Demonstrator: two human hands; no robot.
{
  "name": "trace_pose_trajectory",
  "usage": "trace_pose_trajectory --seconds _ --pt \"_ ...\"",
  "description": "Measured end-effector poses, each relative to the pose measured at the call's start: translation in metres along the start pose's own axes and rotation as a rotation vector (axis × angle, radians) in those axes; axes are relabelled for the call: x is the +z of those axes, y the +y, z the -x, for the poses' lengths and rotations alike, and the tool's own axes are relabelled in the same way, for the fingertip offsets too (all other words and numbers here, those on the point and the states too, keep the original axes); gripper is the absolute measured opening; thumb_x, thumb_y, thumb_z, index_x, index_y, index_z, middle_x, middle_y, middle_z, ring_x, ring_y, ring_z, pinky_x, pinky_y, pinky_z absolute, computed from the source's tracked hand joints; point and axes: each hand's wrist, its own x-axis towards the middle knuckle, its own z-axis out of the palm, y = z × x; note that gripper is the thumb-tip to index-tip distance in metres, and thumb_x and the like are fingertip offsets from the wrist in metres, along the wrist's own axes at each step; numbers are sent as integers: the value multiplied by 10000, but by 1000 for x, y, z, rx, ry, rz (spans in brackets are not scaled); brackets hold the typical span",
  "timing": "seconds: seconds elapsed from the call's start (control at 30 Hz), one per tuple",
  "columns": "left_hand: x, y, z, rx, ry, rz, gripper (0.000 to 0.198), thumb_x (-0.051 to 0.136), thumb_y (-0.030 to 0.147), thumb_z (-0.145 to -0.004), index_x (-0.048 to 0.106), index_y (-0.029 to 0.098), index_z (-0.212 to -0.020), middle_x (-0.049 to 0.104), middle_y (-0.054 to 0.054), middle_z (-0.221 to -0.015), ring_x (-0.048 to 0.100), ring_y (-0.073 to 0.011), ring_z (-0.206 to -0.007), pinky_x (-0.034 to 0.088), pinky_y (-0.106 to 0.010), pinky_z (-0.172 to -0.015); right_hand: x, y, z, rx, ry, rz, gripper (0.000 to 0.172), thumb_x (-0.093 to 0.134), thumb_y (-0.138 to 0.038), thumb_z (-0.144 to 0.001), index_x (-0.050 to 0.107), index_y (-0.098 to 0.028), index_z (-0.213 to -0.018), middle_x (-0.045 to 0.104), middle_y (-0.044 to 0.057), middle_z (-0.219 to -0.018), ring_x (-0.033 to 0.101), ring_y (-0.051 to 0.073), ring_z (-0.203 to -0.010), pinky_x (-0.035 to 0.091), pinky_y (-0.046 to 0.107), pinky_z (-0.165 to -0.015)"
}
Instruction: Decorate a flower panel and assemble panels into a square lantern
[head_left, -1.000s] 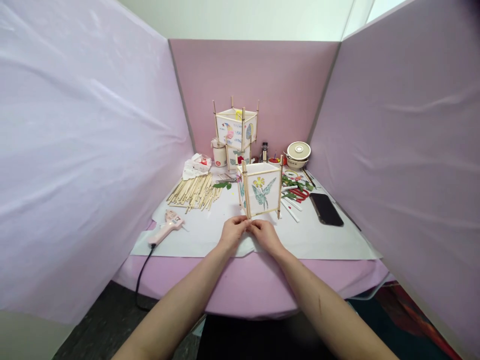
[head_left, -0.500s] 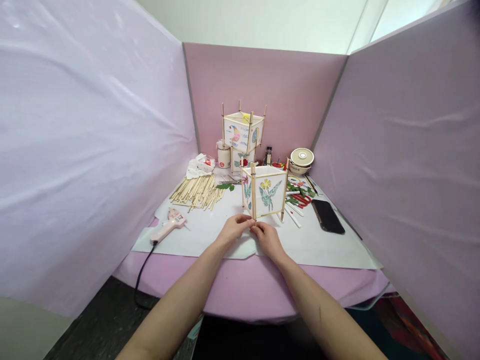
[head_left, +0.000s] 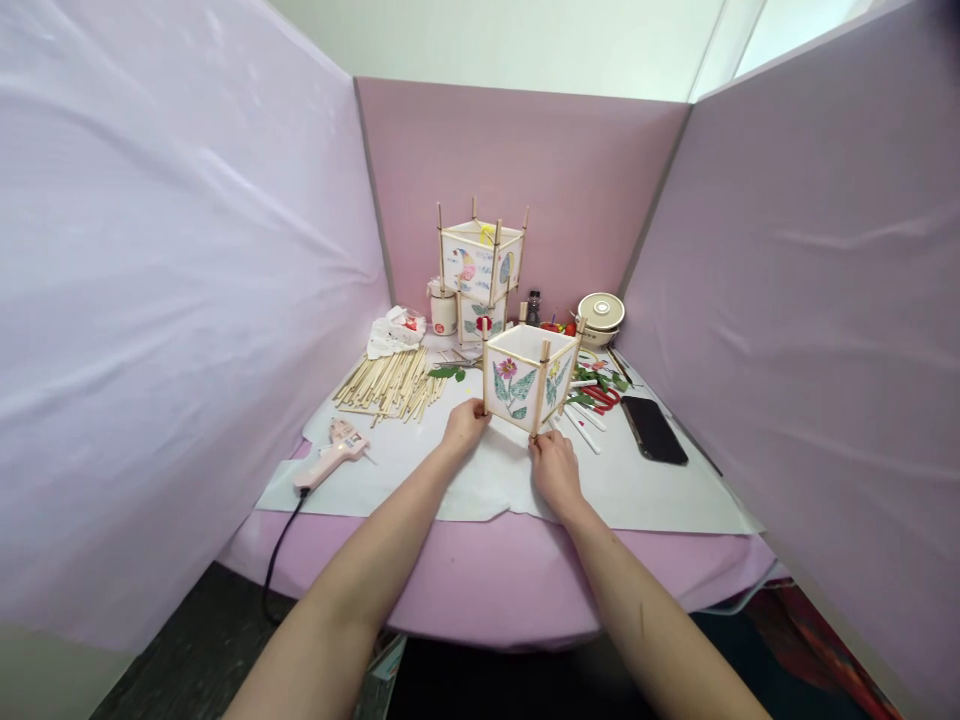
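Observation:
A square lantern (head_left: pixel 513 388) with white panels, flower and leaf pictures and wooden corner sticks is upright before me, a pink flower on its left front panel. My left hand (head_left: pixel 466 424) is closed on the foot of its left corner stick. The foot of the front corner stick is pinched by my right hand (head_left: pixel 555 462). Behind it, a taller lantern (head_left: pixel 480 265) with a moon picture stands on top of another with a red flower.
Wooden sticks (head_left: pixel 394 385) and a pink glue gun (head_left: pixel 337 453) lie at left. To the right are a black phone (head_left: pixel 654 430), red-handled scissors (head_left: pixel 601 398), white pens and green leaves. A lidded bowl (head_left: pixel 601 318) stands at the back right.
The lantern has turned, so the pink flower panel shows more fully and the yellow flower panel faces right. My hands have moved apart, from one corner foot to two.

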Motion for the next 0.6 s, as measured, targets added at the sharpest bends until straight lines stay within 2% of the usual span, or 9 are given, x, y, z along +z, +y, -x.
trace_pose_trajectory --seconds 0.1,0.27,0.37,0.47,0.6 --pt "-11 -5 19 4 -28 -16 168 683 151 -654 675 164 -821 713 -49 -800 650 -207 -775 474 -303 -750 0 3 -8 50 0 40 262 411 -218 -959 667 -165 -978 584 141 -1023 521 271 -919 333 342 -720" --pt "-20 -5 49 -2 -91 4 199 680 195 -655 690 177 -853 730 -31 -840 660 -191 -781 483 -280 -723 -1 6 -16 67 32 -51 248 467 -195 -912 608 -160 -1113 584 131 -989 548 269 -930 354 334 -752" --pt "-17 0 52 -29 -106 -30 149 676 200 -652 720 175 -791 733 -38 -808 651 -202 -752 470 -293 -709 -2 6 -10 73 73 -153 310 503 -194 -871 552 -133 -1171 579 140 -1016 550 272 -943 377 340 -799" --pt "-16 4 50 -48 -100 -69 108 686 227 -652 738 171 -729 726 -48 -761 636 -217 -731 449 -311 -700 -2 4 -2 47 128 -264 279 501 -224 -849 530 -136 -1113 560 127 -1011 540 276 -944 402 362 -817" --pt "-16 10 52 -59 -107 -58 160 699 260 -665 758 169 -782 744 -59 -828 646 -221 -784 440 -307 -720 -4 2 5 56 255 -428 330 541 -302 -810 474 -161 -1100 508 113 -1056 531 248 -881 439 382 -810"
